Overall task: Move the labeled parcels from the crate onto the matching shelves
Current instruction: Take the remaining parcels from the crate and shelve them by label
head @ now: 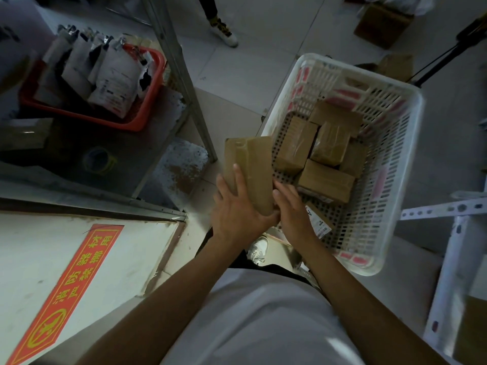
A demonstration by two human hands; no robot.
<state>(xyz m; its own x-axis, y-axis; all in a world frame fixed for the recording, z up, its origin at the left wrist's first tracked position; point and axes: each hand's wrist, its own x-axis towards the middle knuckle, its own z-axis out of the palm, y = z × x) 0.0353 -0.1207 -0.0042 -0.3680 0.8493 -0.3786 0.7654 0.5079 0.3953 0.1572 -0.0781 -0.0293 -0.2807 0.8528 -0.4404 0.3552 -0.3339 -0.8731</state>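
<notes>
A flat brown cardboard parcel (pixel 253 167) is held up over the near-left rim of the white slotted crate (pixel 395 159). My left hand (pixel 237 206) grips its left side and lower end, fingers curled over its face. My right hand (pixel 292 209) holds its lower right corner. Several taped brown parcels (pixel 326 143) lie inside the crate, and one with a white label (pixel 320 219) sits near my right wrist. A metal shelf (pixel 131 159) stands to the left.
A red basket (pixel 142 119) of white bagged packets sits on the shelf, with a tape roll (pixel 98 160) in front. A white cabinet top with a red sign (pixel 79 280) is at lower left. A white rack (pixel 448 259) stands right. Someone's shoe (pixel 224 32) and a box (pixel 382 22) are beyond.
</notes>
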